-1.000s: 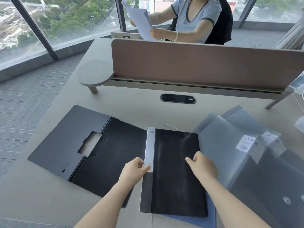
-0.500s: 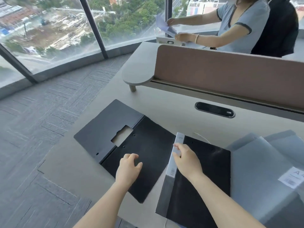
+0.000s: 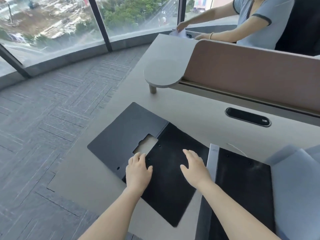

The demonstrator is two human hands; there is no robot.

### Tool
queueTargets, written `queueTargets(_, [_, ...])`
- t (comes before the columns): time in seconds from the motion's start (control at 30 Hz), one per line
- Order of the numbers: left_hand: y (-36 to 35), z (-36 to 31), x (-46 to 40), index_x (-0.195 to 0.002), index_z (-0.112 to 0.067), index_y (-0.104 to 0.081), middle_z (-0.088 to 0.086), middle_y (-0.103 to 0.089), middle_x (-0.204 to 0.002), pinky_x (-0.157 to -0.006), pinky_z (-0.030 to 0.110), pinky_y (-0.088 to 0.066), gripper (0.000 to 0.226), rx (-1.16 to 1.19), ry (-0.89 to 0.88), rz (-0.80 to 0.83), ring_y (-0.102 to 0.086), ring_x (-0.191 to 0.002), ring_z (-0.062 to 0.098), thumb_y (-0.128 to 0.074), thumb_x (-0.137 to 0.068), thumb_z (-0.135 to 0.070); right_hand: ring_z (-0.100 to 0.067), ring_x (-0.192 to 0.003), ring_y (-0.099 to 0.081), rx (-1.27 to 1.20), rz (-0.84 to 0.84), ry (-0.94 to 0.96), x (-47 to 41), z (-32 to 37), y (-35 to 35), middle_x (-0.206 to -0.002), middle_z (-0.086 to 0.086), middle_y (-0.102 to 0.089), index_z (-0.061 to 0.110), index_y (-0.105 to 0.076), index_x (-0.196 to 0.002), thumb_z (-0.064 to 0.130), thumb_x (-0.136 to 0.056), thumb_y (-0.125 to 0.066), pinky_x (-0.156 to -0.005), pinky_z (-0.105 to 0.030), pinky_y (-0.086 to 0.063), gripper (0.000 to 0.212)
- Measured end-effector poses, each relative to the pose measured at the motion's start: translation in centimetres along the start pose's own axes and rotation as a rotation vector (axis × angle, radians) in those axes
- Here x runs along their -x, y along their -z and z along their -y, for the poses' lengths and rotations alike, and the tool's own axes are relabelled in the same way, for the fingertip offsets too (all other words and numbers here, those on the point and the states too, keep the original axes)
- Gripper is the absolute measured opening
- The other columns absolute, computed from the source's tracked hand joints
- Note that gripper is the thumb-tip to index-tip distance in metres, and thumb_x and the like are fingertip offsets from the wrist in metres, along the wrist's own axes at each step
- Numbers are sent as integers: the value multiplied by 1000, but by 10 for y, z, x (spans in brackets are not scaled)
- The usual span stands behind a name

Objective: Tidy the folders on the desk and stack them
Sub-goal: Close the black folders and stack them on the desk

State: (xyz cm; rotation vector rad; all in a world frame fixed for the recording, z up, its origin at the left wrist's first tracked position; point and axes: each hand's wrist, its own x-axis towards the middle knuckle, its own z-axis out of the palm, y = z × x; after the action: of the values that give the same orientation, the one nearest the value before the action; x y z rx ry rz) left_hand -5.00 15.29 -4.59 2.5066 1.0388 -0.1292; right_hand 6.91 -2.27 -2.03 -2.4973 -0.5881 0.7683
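Observation:
An open black folder [image 3: 171, 189] lies flat on the desk, its grey cover flap [image 3: 124, 135] spread to the left with a cut-out window. My left hand [image 3: 137, 170] rests flat near the fold, fingers at the cut-out. My right hand [image 3: 195, 166] lies open on the folder's black right half. A second black folder with a pale spine [image 3: 242, 184] lies just to the right. Translucent grey sleeves [image 3: 294, 186] overlap at the far right.
The beige desk [image 3: 97, 172] ends at a left edge above grey carpet. A brown divider panel [image 3: 251, 73] with a rounded shelf [image 3: 162, 75] stands behind, with a black cable port [image 3: 247, 116] in the desk. A person sits beyond the divider handling papers.
Both hands left the spined folder and moved left onto the open black folder; the right hand let go of the pale spine. The view swung left.

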Motion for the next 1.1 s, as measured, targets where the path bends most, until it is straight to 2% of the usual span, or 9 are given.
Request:
queueTargets(0.13, [3,7,-25,-131,-16,-52,0,-51,-136,-97,33,-38,42,-77,-75,30,-41,-128,25,-54,-94,-34,-21,-144,-25,35,-3,-102,-13,20,-12,-162,4,-16,26,-21,-154,28,-98,-45,-106,-42,-39,61])
queueTargets(0.23, [4,7,-39,-122,-19,-58,0,-58,-123,-95,33,-36,35,-127,-89,62,-46,-117,24,-49,-95,-39,-21,-140,-30,57,-30,-162,-19,28,-19,-161,4,-18,26,-23,-153,29,-98,-46,-100,-41,-43,60])
queueTargets(0.4, [2,6,-55,-115,-21,-61,-3,-64,-109,-91,33,-35,33,-132,-119,97,-52,-107,22,-50,-94,-44,-21,-140,-28,69,-67,-220,-23,35,-28,-160,4,-21,27,-25,-152,29,-97,-47,-100,-40,-43,59])
queueTargets(0.63, [6,4,-69,-100,-19,-63,-2,-63,-101,-88,34,-35,28,-68,-91,141,-52,-100,23,-56,-91,-44,-23,-144,-21,141,-57,-229,-25,41,-36,-162,4,-18,31,-24,-151,32,-97,-49,-102,-41,-45,60])
queueTargets(0.8, [8,-2,-73,-85,-17,-55,0,-65,-90,-86,35,-36,33,-70,-37,168,-49,-86,23,-57,-85,-50,-23,-145,-18,177,-23,-214,-26,40,-35,-163,3,-15,33,-21,-152,32,-96,-48,-103,-40,-44,62])
queueTargets(0.93, [10,-7,-76,-92,-20,-58,-3,-62,-85,-86,35,-33,36,-72,-19,211,-50,-85,22,-59,-82,-54,-23,-144,-19,203,-1,-203,-27,41,-34,-163,3,-13,33,-21,-151,32,-96,-48,-99,-39,-46,62])
queueTargets(1.03, [11,-9,-79,-77,-20,-51,-1,-63,-80,-86,36,-34,36,-56,2,251,-56,-85,24,-60,-82,-54,-23,-144,-19,193,1,-195,-26,37,-33,-163,3,-14,33,-21,-151,32,-96,-48,-98,-39,-46,61])
queueTargets(1.1, [13,-10,-80,-74,-20,-50,0,-65,-82,-85,35,-33,37,-37,15,274,-57,-86,24,-60,-85,-53,-22,-142,-22,165,-11,-188,-27,33,-30,-161,5,-18,32,-23,-151,31,-96,-48,-97,-39,-47,60])
